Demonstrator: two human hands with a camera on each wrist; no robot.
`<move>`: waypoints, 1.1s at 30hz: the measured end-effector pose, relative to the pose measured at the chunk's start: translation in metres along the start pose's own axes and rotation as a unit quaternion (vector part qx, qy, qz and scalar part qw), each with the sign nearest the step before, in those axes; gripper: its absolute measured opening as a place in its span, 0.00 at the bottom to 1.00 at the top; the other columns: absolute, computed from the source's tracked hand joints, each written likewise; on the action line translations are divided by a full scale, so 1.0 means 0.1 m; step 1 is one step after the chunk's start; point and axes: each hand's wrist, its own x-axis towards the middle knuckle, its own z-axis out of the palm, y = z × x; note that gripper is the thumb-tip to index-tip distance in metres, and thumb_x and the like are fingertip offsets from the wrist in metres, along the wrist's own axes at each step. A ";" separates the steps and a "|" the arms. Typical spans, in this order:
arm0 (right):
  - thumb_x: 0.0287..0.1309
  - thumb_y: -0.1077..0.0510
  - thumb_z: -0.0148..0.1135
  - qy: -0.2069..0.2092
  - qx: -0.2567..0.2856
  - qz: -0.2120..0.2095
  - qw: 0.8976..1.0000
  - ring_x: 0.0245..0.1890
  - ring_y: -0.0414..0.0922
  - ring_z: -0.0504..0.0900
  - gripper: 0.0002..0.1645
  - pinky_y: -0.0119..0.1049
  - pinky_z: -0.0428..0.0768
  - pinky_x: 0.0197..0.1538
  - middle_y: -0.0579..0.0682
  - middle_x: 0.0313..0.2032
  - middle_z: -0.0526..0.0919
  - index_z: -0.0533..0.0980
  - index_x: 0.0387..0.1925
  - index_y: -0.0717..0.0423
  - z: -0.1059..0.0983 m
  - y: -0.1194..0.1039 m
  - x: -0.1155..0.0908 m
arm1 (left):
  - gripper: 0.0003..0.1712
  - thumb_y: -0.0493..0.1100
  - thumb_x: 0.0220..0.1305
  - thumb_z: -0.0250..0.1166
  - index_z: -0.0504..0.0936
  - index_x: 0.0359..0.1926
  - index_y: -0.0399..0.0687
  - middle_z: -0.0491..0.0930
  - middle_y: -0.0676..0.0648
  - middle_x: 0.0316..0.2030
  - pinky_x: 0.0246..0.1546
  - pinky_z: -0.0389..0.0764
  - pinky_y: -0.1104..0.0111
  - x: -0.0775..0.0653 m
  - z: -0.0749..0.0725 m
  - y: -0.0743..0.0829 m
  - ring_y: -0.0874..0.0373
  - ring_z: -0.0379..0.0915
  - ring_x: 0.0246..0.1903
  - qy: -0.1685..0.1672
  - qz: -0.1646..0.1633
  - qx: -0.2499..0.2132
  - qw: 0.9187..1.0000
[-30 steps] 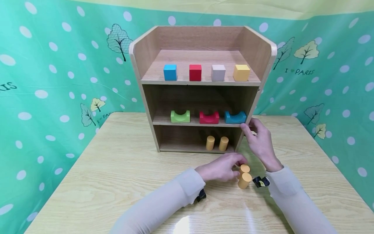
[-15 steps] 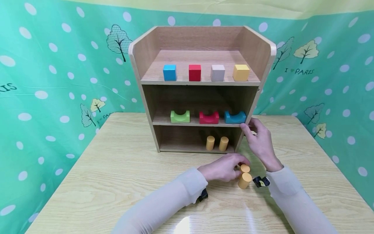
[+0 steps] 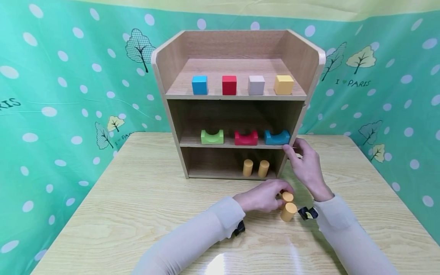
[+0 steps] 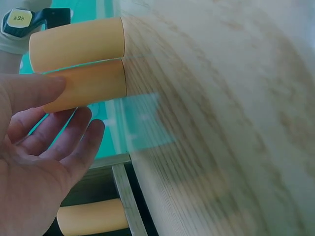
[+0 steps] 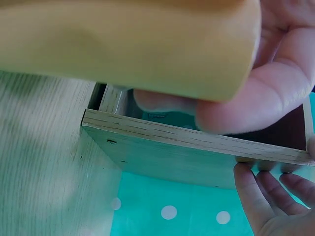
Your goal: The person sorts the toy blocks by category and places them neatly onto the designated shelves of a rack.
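Two orange wooden cylinders stand upright close together on the table, in front of the shelf's right corner. My left hand (image 3: 262, 196) pinches the farther cylinder (image 4: 91, 84) between thumb and fingers; in the left wrist view the thumb lies across its side. The nearer cylinder (image 3: 288, 212) stands right beside it. With my right hand (image 3: 306, 168) I grip the right side panel of the small wooden shelf (image 5: 172, 152), thumb at the front edge and fingers against the outer face. A cylinder (image 5: 147, 49) fills the top of the right wrist view, partly hiding the left hand's fingers.
Two more orange cylinders (image 3: 247, 168) stand on the bottom shelf, right of centre. Arch-cut blocks in green (image 3: 212, 137), red (image 3: 245, 138) and blue (image 3: 276, 138) line the middle shelf. Cubes, among them a blue cube (image 3: 200, 85), line the top. A patterned curtain (image 3: 68, 95) hangs behind.
My left hand has shifted slightly right and its fingers have come in around the farther cylinder. The right hand has stayed on the shelf's side panel.
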 end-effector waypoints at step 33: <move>0.65 0.42 0.53 -0.002 -0.001 0.001 1.000 0.49 0.55 0.77 0.30 0.56 0.78 0.47 0.58 0.50 0.78 0.69 0.60 0.58 0.00 0.00 0.00 | 0.19 0.33 0.53 0.69 0.75 0.44 0.51 0.75 0.60 0.36 0.38 0.70 0.83 0.03 0.08 -0.13 0.66 0.72 0.36 0.011 -0.035 -0.113 0.993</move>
